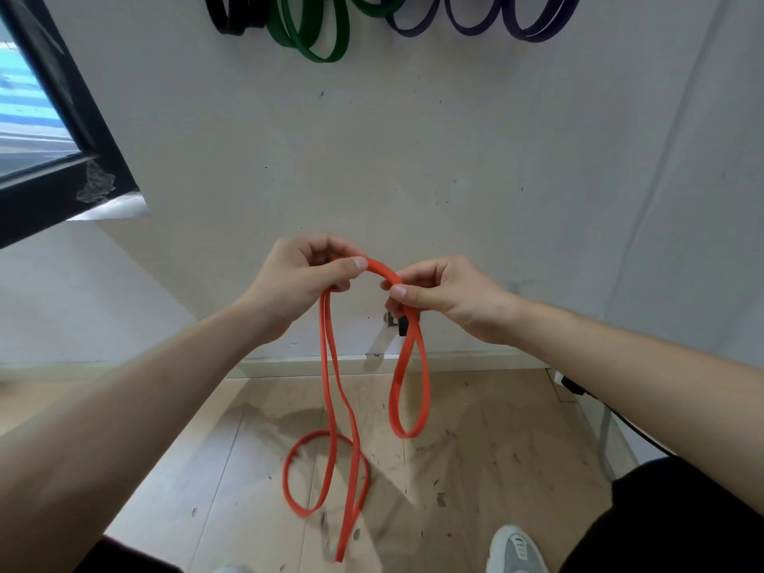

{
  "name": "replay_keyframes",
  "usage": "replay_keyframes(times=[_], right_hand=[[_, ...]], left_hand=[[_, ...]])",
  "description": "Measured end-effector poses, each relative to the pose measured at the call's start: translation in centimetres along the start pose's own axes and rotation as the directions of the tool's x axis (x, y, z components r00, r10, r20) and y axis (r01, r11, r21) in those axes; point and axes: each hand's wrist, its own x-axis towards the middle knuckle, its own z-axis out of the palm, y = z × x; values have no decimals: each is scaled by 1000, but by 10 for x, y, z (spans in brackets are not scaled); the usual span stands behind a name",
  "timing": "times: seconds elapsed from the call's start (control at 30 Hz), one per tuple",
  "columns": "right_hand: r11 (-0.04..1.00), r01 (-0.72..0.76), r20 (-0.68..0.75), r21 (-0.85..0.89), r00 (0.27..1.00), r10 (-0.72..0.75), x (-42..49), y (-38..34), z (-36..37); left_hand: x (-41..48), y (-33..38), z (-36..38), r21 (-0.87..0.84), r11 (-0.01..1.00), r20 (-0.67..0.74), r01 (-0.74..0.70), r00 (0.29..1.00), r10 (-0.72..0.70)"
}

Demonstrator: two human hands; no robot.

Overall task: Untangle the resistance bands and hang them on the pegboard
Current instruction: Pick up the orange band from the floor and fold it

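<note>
Untangling step: left hand [308, 275] and right hand [438, 293] each pinch the orange band [330, 390] at chest height, loops dangling toward the floor [475, 457]; next, likely work the twist free, then hang beside the green bands [314, 31].

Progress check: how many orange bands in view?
1: the orange band, pinched by left hand and right hand, loops hanging to the floor. Others may lie off-frame.

**What Escapes Us**

The top edge crops the black band [231, 18], green bands [314, 41] and purple bands [475, 20]. The left hand [302, 275] and right hand [450, 297] each cover a stretch of the red band [330, 386]. We cannot identify the small dark object [402, 325] behind it.
</note>
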Motion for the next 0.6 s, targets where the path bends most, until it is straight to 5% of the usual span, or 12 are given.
replay_keyframes(times=[0.17, 0.3, 0.6], right_hand=[[997, -29, 88, 70, 996, 23, 4, -4, -2], [997, -55, 150, 56, 988, 46, 5, -6, -6], [990, -106, 6, -97, 994, 107, 16, 28, -10]], left_hand=[[-3, -1, 4, 62, 997, 227, -38, 974, 23], [-1, 0, 14, 108, 989, 277, -103, 958, 69], [13, -7, -6, 45, 994, 21, -96, 995, 95]])
